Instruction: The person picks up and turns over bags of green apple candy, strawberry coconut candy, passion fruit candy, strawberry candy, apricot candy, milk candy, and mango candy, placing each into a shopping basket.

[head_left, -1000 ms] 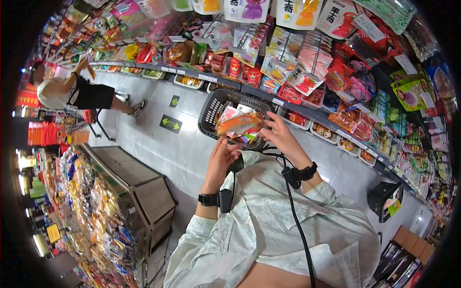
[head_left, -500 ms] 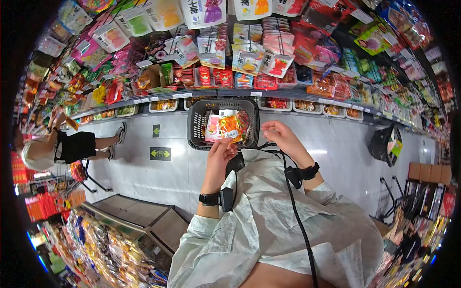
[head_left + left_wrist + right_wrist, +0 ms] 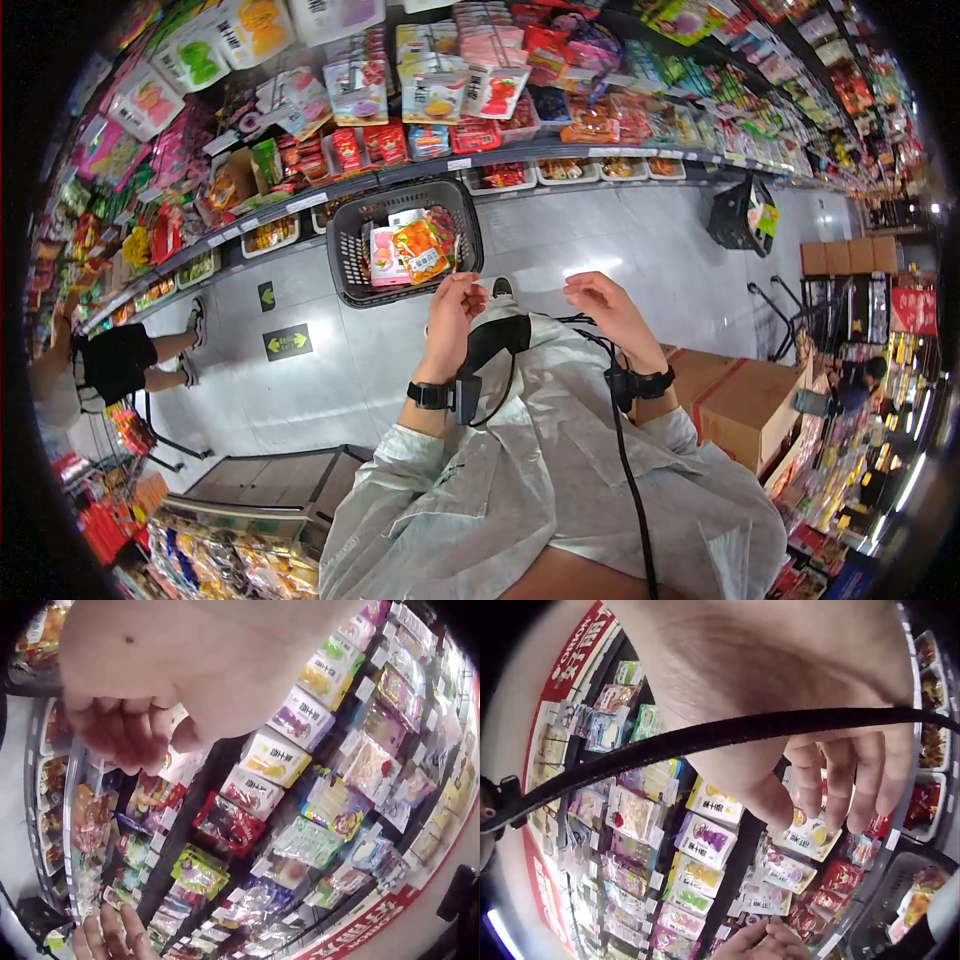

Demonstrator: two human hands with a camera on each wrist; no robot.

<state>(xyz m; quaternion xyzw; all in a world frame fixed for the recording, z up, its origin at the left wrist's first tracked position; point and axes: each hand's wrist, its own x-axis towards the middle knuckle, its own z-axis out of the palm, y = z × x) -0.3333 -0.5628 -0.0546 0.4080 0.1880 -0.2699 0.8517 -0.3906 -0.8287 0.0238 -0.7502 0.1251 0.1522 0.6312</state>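
My left hand [image 3: 452, 325] hovers near the lower right corner of a black plastic basket [image 3: 472, 225], its fingers loosely bent with nothing in them. Farther right, my right hand [image 3: 610, 312] hangs over the floor, also holding nothing, fingers relaxed. Inside the basket an orange snack packet [image 3: 422, 250] lies on top of a pink-and-white pouch [image 3: 385, 258] and other packets. In the left wrist view the left hand [image 3: 187, 667] has bent fingers in front of the shelves. The right wrist view shows the right hand [image 3: 802, 697] with spread, slightly bent fingers.
A shelf [image 3: 460, 163] of hanging pouches and packets runs behind the basket. Another person [image 3: 115, 355] stands at the left beside a cart. A cardboard box [image 3: 735, 400] is at my right; a black bag-like basket [image 3: 740, 218] sits farther off. Cables [image 3: 625, 450] hang down my front.
The blurred orange packet seen between my hands a second ago now lies in the basket. Both hands have come away from the basket, which has shifted left as the head view turned.
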